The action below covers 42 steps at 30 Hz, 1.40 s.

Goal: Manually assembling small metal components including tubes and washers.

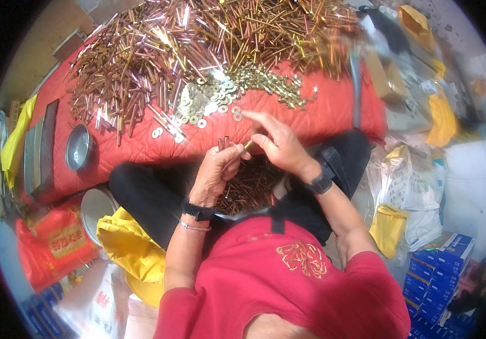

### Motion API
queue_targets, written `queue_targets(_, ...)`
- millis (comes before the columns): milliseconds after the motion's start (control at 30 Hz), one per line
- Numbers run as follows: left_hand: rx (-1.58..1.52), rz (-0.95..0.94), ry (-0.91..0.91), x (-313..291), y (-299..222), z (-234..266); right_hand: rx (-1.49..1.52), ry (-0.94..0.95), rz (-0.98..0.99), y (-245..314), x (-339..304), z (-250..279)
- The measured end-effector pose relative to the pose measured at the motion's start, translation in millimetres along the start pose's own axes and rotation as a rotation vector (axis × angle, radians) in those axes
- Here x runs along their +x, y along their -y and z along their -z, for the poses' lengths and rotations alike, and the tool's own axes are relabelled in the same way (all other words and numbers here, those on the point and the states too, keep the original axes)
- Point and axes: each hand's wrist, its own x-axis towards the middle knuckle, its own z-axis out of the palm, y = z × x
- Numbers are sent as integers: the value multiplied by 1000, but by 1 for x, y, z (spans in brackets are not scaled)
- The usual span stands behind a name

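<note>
My left hand (pixel 219 168) is closed around a few short copper-coloured metal rods (pixel 224 142), whose ends stick up above the fingers. At the tip of its thumb sits a small gold-coloured piece (pixel 248 145), too small to name. Close to it on the right is my right hand (pixel 281 146), its fingers apart and the index finger stretched toward the loose washers. Flat, pale washers (pixel 193 101) lie in a heap just beyond both hands. Right of them spread small brass-coloured pieces (pixel 277 87). Below my hands, more copper-coloured rods (pixel 248 189) are piled between my legs.
A big heap of copper-coloured rods (pixel 124 73) covers the far part of the red padded cloth (pixel 328 113). A metal bowl (pixel 78 148) rests on the left. Blue boxes (pixel 438 265) are stacked at lower right, and a yellow bag (pixel 133 240) lies at lower left.
</note>
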Motion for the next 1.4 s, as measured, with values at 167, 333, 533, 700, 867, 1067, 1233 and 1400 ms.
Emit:
queue_targets(167, -5, 25, 41, 0, 7, -2, 22, 31, -269, 2, 4, 8)
queue_targets(333, -187, 39, 80, 3, 8, 13, 91, 38, 6, -1, 1, 2)
queue_targets(533, 137, -79, -46, 1, 3, -6, 10, 115, -72, -5, -1, 4)
queue_targets(700, 408, -187, -84, -5, 4, -7, 145, 326, -279, -21, -2, 7)
queue_targets(867, 783, -364, -21, -8, -2, 8, 51, 423, -126, -35, 27, 37)
queue_targets(1067, 4, -105, -240, -2, -15, 21, -659, -294, 105, -99, 138, 44)
queue_targets(1233, -146, -133, -293, 7, -9, 18, -900, -271, 41, -138, 182, 45)
queue_targets(1400, 16, -131, -283, 15, -8, 23, -885, -342, 270, -117, 155, 46)
